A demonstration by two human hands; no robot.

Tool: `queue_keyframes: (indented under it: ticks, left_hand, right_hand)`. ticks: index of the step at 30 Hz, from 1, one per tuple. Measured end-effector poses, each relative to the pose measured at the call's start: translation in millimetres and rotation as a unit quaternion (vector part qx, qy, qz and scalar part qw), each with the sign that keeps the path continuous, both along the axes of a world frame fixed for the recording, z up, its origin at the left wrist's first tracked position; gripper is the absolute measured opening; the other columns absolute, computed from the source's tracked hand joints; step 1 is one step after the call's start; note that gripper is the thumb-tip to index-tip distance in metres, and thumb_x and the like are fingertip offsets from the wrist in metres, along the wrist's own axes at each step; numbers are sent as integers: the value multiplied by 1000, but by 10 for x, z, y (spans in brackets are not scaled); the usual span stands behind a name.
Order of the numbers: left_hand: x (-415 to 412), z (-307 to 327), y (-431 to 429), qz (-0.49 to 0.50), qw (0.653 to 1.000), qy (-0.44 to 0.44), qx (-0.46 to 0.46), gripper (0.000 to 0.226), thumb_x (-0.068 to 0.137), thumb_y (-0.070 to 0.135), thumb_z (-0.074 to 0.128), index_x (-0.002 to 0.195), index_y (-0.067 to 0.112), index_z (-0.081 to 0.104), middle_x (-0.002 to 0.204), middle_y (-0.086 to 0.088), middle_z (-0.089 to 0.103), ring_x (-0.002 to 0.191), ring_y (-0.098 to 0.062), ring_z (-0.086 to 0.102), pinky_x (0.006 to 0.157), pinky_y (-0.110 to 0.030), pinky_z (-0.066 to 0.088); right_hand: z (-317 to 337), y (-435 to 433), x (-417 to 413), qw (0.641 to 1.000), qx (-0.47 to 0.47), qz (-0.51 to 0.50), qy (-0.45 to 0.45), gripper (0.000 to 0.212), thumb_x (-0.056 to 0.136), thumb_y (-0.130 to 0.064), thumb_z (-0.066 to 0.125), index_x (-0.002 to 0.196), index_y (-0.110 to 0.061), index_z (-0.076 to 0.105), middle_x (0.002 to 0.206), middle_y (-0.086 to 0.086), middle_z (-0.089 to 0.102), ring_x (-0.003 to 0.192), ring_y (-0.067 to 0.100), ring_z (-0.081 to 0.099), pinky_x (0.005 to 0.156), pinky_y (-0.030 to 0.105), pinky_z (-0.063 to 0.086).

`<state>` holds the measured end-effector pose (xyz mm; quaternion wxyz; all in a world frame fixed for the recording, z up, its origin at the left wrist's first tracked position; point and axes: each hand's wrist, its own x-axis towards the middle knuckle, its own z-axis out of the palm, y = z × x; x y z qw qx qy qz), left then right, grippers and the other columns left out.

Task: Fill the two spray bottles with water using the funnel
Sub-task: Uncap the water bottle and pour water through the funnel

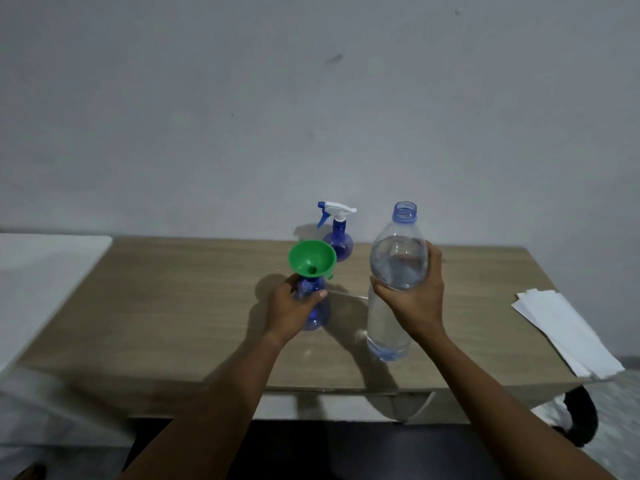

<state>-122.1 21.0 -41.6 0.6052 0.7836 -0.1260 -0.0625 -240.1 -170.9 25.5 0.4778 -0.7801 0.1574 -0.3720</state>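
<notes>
Wooden table (173, 306): left hand (294, 306) clasps blue spray bottle (317, 315) topped by green funnel (311, 259); right hand (414, 299) grips uncapped clear water bottle (398, 265), upright.

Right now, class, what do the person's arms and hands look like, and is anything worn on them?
Both forearms are bare to the frame's bottom edge: no sleeves, watch, gloves or rings visible on the left hand or right hand. Dim light hides fine detail.

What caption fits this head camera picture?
Left hand steadies funnel-topped spray bottle; right hand holds open water bottle.
</notes>
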Motion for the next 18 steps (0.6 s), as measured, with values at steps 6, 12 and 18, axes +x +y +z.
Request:
queue_keyframes:
  ticks: [6, 12, 18]
  left_hand:
    - [43, -41, 51, -22, 1000, 12, -8, 41, 67, 30, 85, 103, 17, 73, 93, 4, 76, 86, -10, 70, 80, -25, 55]
    - [59, -19, 51, -38, 999, 35, -8, 41, 61, 38, 83, 99, 26, 72, 95, 3, 77, 93, -15, 73, 87, -31, 55]
    - [81, -4, 43, -52, 997, 55, 8, 38, 74, 12, 85, 109, 8, 72, 100, -5, 76, 89, -11, 68, 89, -30, 53]
  right_hand:
    - [346, -35, -33, 992, -64, 78, 71, 87, 59, -18, 95, 131, -26, 48, 113, -24, 63, 103, 2, 67, 85, 32, 60]
    - [585, -169, -53, 973, -120, 122, 155, 80, 56, -31, 91, 123, -37, 47, 102, -17, 69, 89, 8, 70, 79, 43, 60]
    - [737, -300, -33, 928, -196, 187, 256, 76, 56, -33, 89, 120, -41, 47, 96, -12, 71, 83, 17, 68, 76, 38, 58]
